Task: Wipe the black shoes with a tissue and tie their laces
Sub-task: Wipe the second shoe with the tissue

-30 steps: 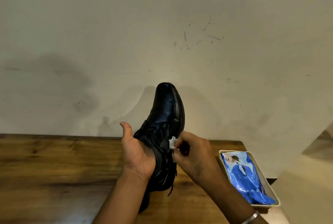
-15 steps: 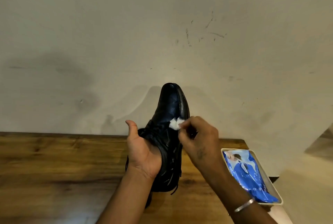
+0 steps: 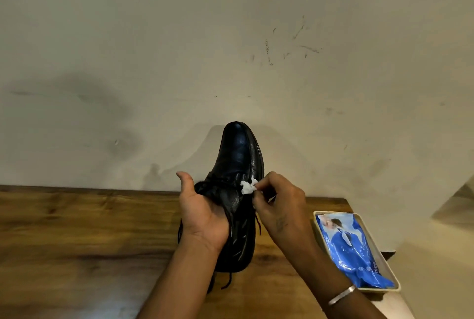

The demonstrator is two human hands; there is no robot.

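Head view: your left hand grips the black shoe above the counter, thumb raised and fingers hidden behind it. The shoe's long axis runs away from you, toe up toward the wall, heel by your wrist, laces dangling untied. Your right hand pinches a small wad of tissue against the shoe's right side — a little lower than half a second ago, nearer the lacing — while the shoe's heading is unchanged.

Plain room, probably domestic.
A wood-grain counter is set against a scuffed off-white wall; a tray is kept on it.
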